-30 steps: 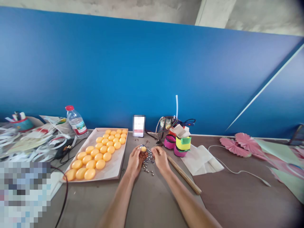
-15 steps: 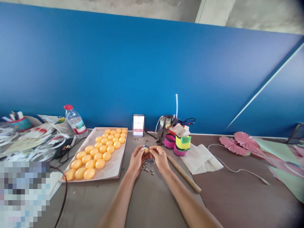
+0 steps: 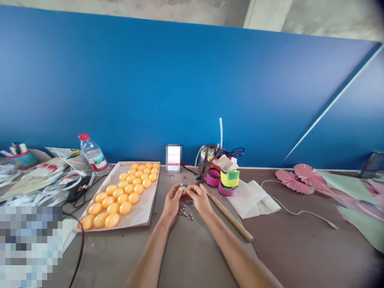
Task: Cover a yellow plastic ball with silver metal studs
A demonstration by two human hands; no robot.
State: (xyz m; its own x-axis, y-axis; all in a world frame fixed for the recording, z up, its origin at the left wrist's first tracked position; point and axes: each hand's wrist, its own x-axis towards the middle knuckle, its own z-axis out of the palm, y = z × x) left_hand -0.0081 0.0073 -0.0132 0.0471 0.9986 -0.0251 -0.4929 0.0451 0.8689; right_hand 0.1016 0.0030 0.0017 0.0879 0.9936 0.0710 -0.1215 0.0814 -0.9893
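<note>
A small round ball (image 3: 183, 188), silvery and yellow, is held between my two hands above the middle of the table. My left hand (image 3: 172, 199) grips it from the left, with the thumb and fingers closed. From the right, my right hand (image 3: 200, 199) pinches at its side, fingertips together; any smaller piece in that pinch is too small to make out. Several tiny shiny metal beads or bells (image 3: 183, 209) lie on the table below and between my hands. Something reddish under the fingers is mostly hidden.
A shallow white tray (image 3: 141, 218) of orange balls stands at left, beside a water bottle (image 3: 95, 157). Wooden sticks (image 3: 231, 216), colourful rolls (image 3: 229, 179), white paper (image 3: 255, 200) and a cable lie right. A phone (image 3: 174, 158) leans against the blue partition (image 3: 168, 80).
The view has shifted slightly. The ball has turned a little between my fingers, showing more yellow in front. Both hands stay in place and keep their grip.
</note>
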